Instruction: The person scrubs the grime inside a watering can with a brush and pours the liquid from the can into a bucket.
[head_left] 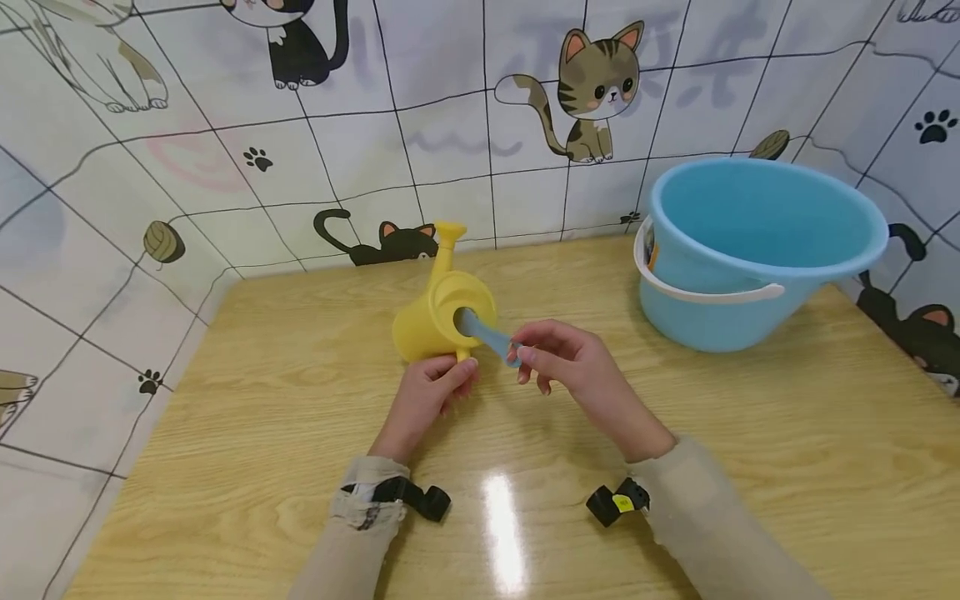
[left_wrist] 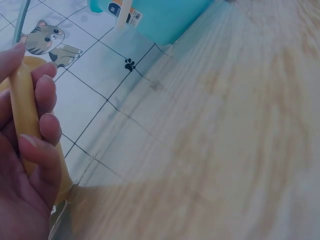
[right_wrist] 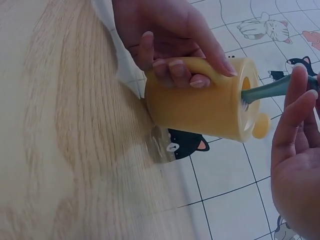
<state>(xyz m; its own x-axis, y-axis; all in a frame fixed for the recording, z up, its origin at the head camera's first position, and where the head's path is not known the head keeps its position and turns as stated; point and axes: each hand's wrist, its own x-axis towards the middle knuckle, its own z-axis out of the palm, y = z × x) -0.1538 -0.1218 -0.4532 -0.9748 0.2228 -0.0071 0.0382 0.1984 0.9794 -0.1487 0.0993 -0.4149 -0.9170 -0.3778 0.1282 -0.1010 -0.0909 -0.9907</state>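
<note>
A yellow watering can [head_left: 420, 325] is tipped toward me, its round top opening in view and its spout pointing to the back wall. My left hand [head_left: 431, 392] grips the can by its handle [left_wrist: 25, 100], fingers wrapped round it. Between thumb and fingers, my right hand [head_left: 573, 367] pinches the end of a blue-handled brush [head_left: 487, 335]. The brush reaches into the can's opening; a bit of pale bristle shows at the hole in the right wrist view, and the rest of its head is hidden inside.
A large light-blue bucket [head_left: 720, 321] with a white handle [head_left: 708, 296] stands at the back right, a blue basin [head_left: 765, 212] resting in its top. Behind the wooden table [head_left: 247, 467] rise walls [head_left: 450, 125] covered in cat-print tile pattern.
</note>
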